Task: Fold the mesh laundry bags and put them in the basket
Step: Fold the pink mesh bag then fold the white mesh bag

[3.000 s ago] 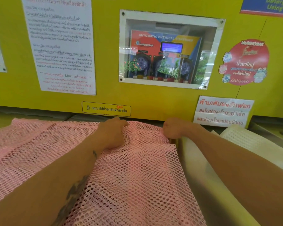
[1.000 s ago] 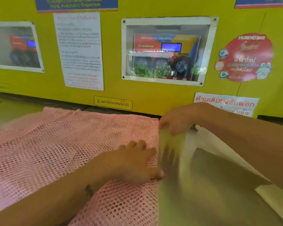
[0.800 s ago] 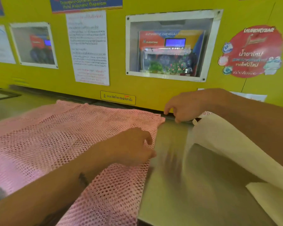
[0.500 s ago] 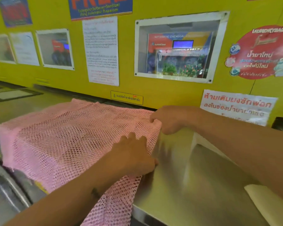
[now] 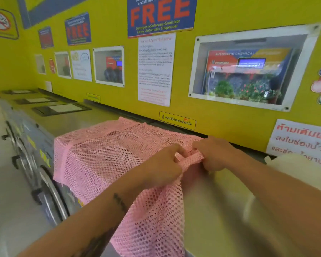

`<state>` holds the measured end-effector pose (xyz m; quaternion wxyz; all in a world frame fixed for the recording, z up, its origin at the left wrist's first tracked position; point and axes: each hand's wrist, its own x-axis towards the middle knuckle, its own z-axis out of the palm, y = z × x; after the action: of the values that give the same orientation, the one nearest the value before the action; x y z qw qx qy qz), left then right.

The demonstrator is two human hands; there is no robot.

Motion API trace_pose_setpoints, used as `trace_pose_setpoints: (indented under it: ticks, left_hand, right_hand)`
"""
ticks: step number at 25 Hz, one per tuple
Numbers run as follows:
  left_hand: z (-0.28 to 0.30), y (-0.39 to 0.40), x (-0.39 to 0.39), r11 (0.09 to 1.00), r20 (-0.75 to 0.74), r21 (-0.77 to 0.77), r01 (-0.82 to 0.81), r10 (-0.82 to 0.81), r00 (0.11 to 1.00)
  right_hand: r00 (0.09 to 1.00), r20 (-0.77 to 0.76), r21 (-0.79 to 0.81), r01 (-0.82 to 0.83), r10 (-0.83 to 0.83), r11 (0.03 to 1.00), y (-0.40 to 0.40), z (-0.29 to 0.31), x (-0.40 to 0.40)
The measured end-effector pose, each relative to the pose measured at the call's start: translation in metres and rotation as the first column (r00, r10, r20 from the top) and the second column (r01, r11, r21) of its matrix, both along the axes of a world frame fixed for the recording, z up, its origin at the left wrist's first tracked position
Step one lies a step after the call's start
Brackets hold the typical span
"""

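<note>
Hands (image 5: 163, 164) gripping pink mesh bag (image 5: 104, 156)

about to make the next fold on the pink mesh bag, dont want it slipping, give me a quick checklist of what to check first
1. Left hand pinching the pink mesh bag: ok.
2. Right hand gripping the same bunched edge: ok.
3. Bag fully on the steel counter: not ok, its near and left parts hang over the front edge.
4. Mesh lying flat: not ok, bunched between the hands.
5. Cream bag clear of the fold: ok, it lies apart to the right.
6. Basket within reach: cannot tell, none in view.
</note>
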<state>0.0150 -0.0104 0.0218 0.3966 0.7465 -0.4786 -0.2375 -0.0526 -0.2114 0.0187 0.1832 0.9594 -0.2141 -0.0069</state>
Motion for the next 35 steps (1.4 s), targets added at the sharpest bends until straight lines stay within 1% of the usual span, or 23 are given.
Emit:
trace_pose_setpoints:
  ticks: [1, 2, 4, 7, 9, 11, 14, 16, 17, 20, 22, 24, 26, 27, 28, 29, 30, 31, 32, 33, 34, 35]
  left_hand:
    - [0.006, 0.006, 0.006, 0.998, -0.040, -0.058, 0.007, -0.010, 0.999]
    - [0.011, 0.011, 0.012, 0.994, -0.039, -0.107, 0.011, -0.016, 0.999]
    - [0.020, 0.025, 0.026, 0.986, 0.044, -0.165, 0.020, -0.013, 0.999]
    - [0.031, 0.049, 0.062, 0.996, 0.196, -0.091, -0.010, 0.028, 0.980]
    - [0.036, 0.066, 0.093, 0.992, 0.235, -0.091, -0.091, 0.110, 0.966]
    - [0.037, 0.081, 0.124, 0.979, 0.224, -0.142, -0.148, 0.178, 0.958]
    - [0.035, 0.104, 0.180, 0.967, 0.216, -0.182, -0.181, 0.219, 0.952]
    - [0.030, 0.121, 0.222, 0.965, 0.203, -0.175, -0.195, 0.229, 0.952]
    - [0.028, 0.130, 0.245, 0.971, 0.193, -0.161, -0.177, 0.206, 0.959]
    - [0.024, 0.161, 0.306, 0.987, 0.092, -0.132, -0.093, 0.106, 0.990]
    - [0.016, 0.174, 0.345, 0.990, 0.006, -0.127, -0.068, 0.069, 0.998]
    - [0.007, 0.177, 0.379, 0.987, -0.035, -0.125, -0.100, 0.096, 0.995]
    - [-0.003, 0.176, 0.404, 0.977, -0.024, -0.117, -0.181, 0.179, 0.984]
    - [-0.008, 0.174, 0.412, 0.967, 0.018, -0.099, -0.236, 0.239, 0.971]
    - [-0.014, 0.170, 0.416, 0.951, 0.106, -0.075, -0.300, 0.306, 0.946]
    - [-0.020, 0.164, 0.417, 0.925, 0.240, -0.070, -0.374, 0.379, 0.894]
    - [-0.025, 0.158, 0.410, 0.896, 0.388, -0.117, -0.428, 0.438, 0.811]
    - [-0.027, 0.150, 0.402, 0.880, 0.482, -0.216, -0.422, 0.472, 0.738]
    - [-0.027, 0.141, 0.392, 0.882, 0.514, -0.301, -0.362, 0.470, 0.718]
    - [-0.027, 0.131, 0.382, 0.907, 0.534, -0.314, -0.282, 0.414, 0.737]
    - [-0.030, 0.121, 0.374, 0.946, 0.567, -0.246, -0.210, 0.316, 0.760]
    - [-0.034, 0.111, 0.367, 0.979, 0.599, -0.108, -0.172, 0.202, 0.775]
  right_hand:
    - [0.999, 0.047, -0.040, -0.020, 0.022, 0.999, -0.003, -0.002, 0.005]
    - [0.995, 0.094, -0.075, -0.033, 0.040, 0.997, -0.005, -0.002, 0.012]
    - [0.983, 0.168, -0.141, -0.044, 0.068, 0.989, -0.005, 0.004, 0.029]
    - [0.970, 0.226, -0.250, -0.034, 0.093, 0.968, 0.001, 0.026, 0.065]
    - [0.962, 0.252, -0.311, -0.025, 0.108, 0.950, 0.008, 0.046, 0.099]
    - [0.957, 0.265, -0.346, -0.015, 0.114, 0.938, 0.018, 0.068, 0.136]
    - [0.948, 0.293, -0.355, -0.011, 0.122, 0.935, 0.040, 0.097, 0.204]
    - [0.954, 0.271, -0.368, -0.020, 0.128, 0.930, 0.059, 0.109, 0.250]
    - [0.960, 0.253, -0.372, -0.021, 0.123, 0.928, 0.068, 0.112, 0.273]
    - [0.980, 0.186, -0.359, 0.004, 0.067, 0.933, 0.087, 0.108, 0.333]
    - [0.991, 0.133, -0.341, 0.035, 0.011, 0.939, 0.093, 0.102, 0.362]
    - [0.995, 0.092, -0.331, 0.056, -0.027, 0.942, 0.094, 0.094, 0.386]
    - [0.994, 0.095, -0.310, 0.086, -0.059, 0.947, 0.095, 0.083, 0.405]
    - [0.993, 0.102, -0.293, 0.080, -0.052, 0.953, 0.094, 0.077, 0.414]
    - [0.994, 0.107, -0.315, 0.061, -0.028, 0.947, 0.092, 0.070, 0.422]
    - [0.993, 0.115, -0.331, 0.049, -0.011, 0.943, 0.089, 0.062, 0.430]
    - [0.992, 0.124, -0.360, 0.054, -0.010, 0.931, 0.085, 0.054, 0.434]
    - [0.991, 0.133, -0.385, 0.060, -0.009, 0.921, 0.082, 0.049, 0.438]
    - [0.983, 0.181, -0.398, 0.046, 0.029, 0.916, 0.083, 0.045, 0.441]
    - [0.974, 0.212, -0.414, 0.016, 0.080, 0.910, 0.086, 0.043, 0.441]
    - [0.965, 0.231, -0.415, -0.017, 0.123, 0.910, 0.091, 0.041, 0.440]
    - [0.951, 0.262, -0.375, -0.054, 0.161, 0.926, 0.096, 0.040, 0.437]
